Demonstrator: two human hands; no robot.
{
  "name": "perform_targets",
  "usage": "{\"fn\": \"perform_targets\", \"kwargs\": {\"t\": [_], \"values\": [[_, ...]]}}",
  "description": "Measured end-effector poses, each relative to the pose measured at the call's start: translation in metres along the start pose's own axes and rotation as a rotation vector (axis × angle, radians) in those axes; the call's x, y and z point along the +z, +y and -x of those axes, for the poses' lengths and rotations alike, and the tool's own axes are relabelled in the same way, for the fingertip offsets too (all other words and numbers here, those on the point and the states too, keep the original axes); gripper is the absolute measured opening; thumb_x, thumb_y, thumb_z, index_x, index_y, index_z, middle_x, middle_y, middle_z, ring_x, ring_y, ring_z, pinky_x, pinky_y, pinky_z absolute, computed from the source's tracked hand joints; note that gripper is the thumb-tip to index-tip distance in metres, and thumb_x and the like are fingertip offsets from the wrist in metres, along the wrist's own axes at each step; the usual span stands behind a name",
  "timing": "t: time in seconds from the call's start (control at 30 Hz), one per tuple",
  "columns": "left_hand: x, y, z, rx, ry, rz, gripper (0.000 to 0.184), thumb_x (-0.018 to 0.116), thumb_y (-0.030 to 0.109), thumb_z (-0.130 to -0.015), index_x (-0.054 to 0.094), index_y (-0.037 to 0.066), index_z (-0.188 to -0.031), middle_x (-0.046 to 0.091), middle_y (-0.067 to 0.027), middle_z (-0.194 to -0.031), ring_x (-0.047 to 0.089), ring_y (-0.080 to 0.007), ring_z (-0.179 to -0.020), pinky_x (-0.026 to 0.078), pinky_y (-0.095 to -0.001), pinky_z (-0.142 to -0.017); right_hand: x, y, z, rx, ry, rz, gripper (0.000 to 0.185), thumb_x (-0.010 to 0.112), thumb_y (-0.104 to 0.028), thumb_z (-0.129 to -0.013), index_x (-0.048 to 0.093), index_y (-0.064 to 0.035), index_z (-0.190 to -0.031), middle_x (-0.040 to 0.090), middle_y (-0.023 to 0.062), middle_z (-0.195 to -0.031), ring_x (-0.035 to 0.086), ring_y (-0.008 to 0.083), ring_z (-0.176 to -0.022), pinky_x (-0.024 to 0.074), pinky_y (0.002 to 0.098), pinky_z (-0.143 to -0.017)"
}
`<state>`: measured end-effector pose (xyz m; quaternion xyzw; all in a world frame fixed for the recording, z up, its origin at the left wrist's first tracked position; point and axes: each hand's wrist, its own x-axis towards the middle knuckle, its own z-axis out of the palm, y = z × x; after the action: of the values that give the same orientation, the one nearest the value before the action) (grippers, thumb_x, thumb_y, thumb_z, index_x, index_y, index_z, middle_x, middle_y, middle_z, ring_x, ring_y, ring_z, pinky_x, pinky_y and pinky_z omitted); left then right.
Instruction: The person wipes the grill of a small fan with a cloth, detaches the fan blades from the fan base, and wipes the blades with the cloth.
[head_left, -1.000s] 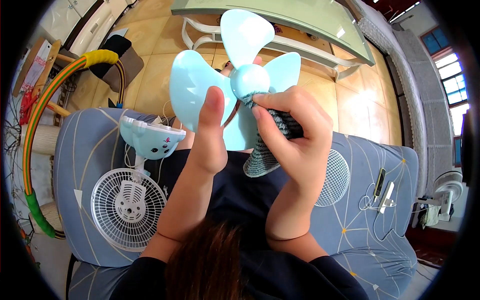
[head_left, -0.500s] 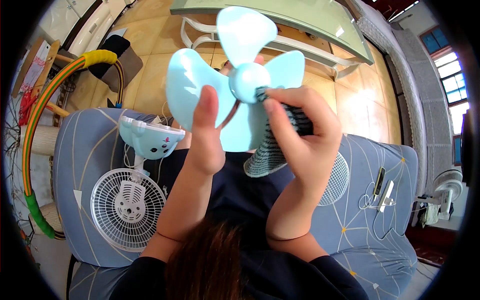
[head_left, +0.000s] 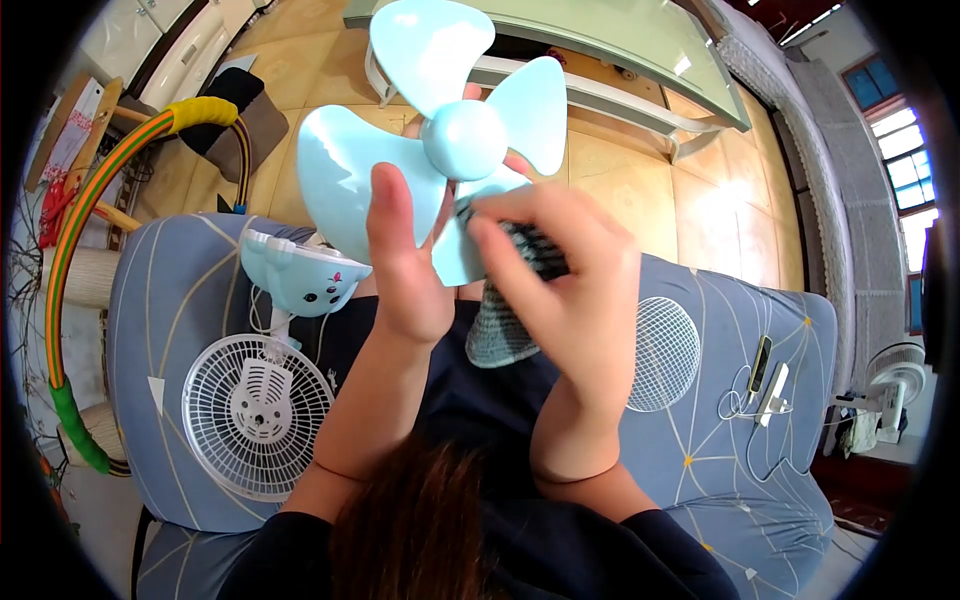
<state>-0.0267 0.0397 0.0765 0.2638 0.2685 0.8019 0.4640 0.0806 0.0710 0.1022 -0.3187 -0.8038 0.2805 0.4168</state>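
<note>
A light blue fan blade piece [head_left: 465, 140] with several blades round a round hub is held up in front of me. My left hand [head_left: 408, 270] supports it from below and behind, thumb up beside the left blade, its other fingers partly hidden behind the blades. Pinched between the thumb and forefinger of my right hand [head_left: 570, 270] is a dark striped cloth [head_left: 505, 325], its tip at the lower blade just under the hub. The rest of the cloth hangs below my fingers.
On the blue patterned sofa [head_left: 720, 440], a fan base [head_left: 300, 280] and white rear grille [head_left: 260, 405] lie left, a round mesh grille [head_left: 663, 355] and power strip [head_left: 772, 393] right. A glass-topped table [head_left: 600, 50] stands ahead. A striped hoop [head_left: 75, 240] is at far left.
The fan blade piece has shifted left and slightly up and has turned a little. My right hand has moved left with the cloth, from the hub's edge onto the lower blade.
</note>
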Motion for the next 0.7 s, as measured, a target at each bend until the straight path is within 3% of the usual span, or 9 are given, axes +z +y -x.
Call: {"fn": "perform_targets", "kwargs": {"t": [0.1, 0.2, 0.27, 0.37, 0.43, 0.53, 0.57, 0.7], "values": [[0.0, 0.002, 0.001, 0.028, -0.028, -0.166, 0.095, 0.038, 0.075, -0.093, 0.031, -0.001, -0.149, 0.061, -0.0118, -0.11, 0.059, -0.0178, -0.1, 0.048, -0.0313, -0.09, 0.005, -0.003, -0.002, 0.101, 0.132, -0.064, 0.01, 0.073, 0.0, -0.08, 0.069, 0.0027, -0.089, 0.069, 0.0113, -0.082, 0.068, 0.0224, -0.076, 0.0521, 0.0308, -0.077], [-0.001, 0.0, 0.002, 0.077, -0.051, -0.249, 0.096, 0.041, 0.074, -0.092, 0.03, -0.002, -0.149, 0.061, -0.0115, -0.112, 0.058, -0.0179, -0.102, 0.047, -0.0324, -0.093, 0.007, -0.004, 0.0, 0.038, 0.123, 0.008, 0.01, 0.073, 0.001, -0.08, 0.068, 0.0027, -0.088, 0.069, 0.011, -0.081, 0.069, 0.0203, -0.078, 0.0539, 0.0321, -0.083], [-0.001, -0.001, 0.002, 0.094, -0.056, -0.26, 0.095, 0.041, 0.074, -0.093, 0.03, -0.002, -0.15, 0.06, -0.0113, -0.113, 0.058, -0.0179, -0.103, 0.046, -0.0328, -0.095, 0.009, 0.001, 0.001, -0.035, 0.052, 0.035, 0.011, 0.075, -0.006, -0.079, 0.069, -0.0051, -0.088, 0.071, 0.0096, -0.094, 0.067, 0.0261, -0.086, 0.0533, 0.0362, -0.077], [0.0, -0.001, 0.002, 0.092, -0.047, -0.259, 0.094, 0.04, 0.073, -0.093, 0.029, -0.002, -0.15, 0.06, -0.0111, -0.114, 0.057, -0.0179, -0.104, 0.046, -0.0331, -0.095, 0.008, 0.002, 0.001, 0.003, 0.007, 0.016, 0.012, 0.076, -0.009, -0.078, 0.069, -0.0087, -0.088, 0.072, 0.0088, -0.098, 0.066, 0.0292, -0.094, 0.0527, 0.0385, -0.077], [0.0, -0.002, 0.002, 0.085, -0.041, -0.233, 0.094, 0.04, 0.073, -0.093, 0.029, -0.001, -0.15, 0.06, -0.011, -0.114, 0.057, -0.0179, -0.103, 0.046, -0.0331, -0.095, 0.009, 0.006, 0.001, 0.004, 0.068, -0.018, 0.011, 0.076, -0.008, -0.079, 0.069, -0.0079, -0.088, 0.072, 0.0091, -0.094, 0.067, 0.0288, -0.088, 0.0532, 0.0377, -0.074], [-0.003, 0.0, 0.002, 0.077, -0.046, -0.213, 0.093, 0.039, 0.073, -0.093, 0.029, 0.0, -0.15, 0.06, -0.0106, -0.114, 0.057, -0.0176, -0.102, 0.046, -0.0327, -0.094, 0.001, 0.001, -0.002, 0.185, 0.14, -0.12, 0.009, 0.072, 0.003, -0.081, 0.068, 0.0031, -0.089, 0.069, 0.0083, -0.081, 0.065, 0.0134, -0.076, 0.0524, 0.0273, -0.081], [-0.004, 0.0, 0.002, 0.076, -0.048, -0.209, 0.093, 0.039, 0.073, -0.093, 0.03, 0.0, -0.15, 0.06, -0.0104, -0.114, 0.058, -0.0176, -0.102, 0.046, -0.0325, -0.093, 0.0, 0.002, -0.002, 0.179, 0.131, -0.089, 0.01, 0.072, 0.003, -0.081, 0.068, 0.0035, -0.09, 0.07, 0.0078, -0.082, 0.064, 0.0129, -0.076, 0.0495, 0.0249, -0.073], [-0.005, -0.004, 0.002, 0.087, -0.026, -0.164, 0.094, 0.035, 0.075, -0.093, 0.03, 0.001, -0.15, 0.061, -0.0101, -0.112, 0.058, -0.0173, -0.1, 0.047, -0.0318, -0.09, 0.002, 0.0, 0.0, -0.005, 0.063, 0.042, 0.011, 0.074, 0.001, -0.079, 0.07, 0.0016, -0.089, 0.069, 0.0096, -0.081, 0.065, 0.0174, -0.072, 0.0509, 0.0265, -0.069]]}}
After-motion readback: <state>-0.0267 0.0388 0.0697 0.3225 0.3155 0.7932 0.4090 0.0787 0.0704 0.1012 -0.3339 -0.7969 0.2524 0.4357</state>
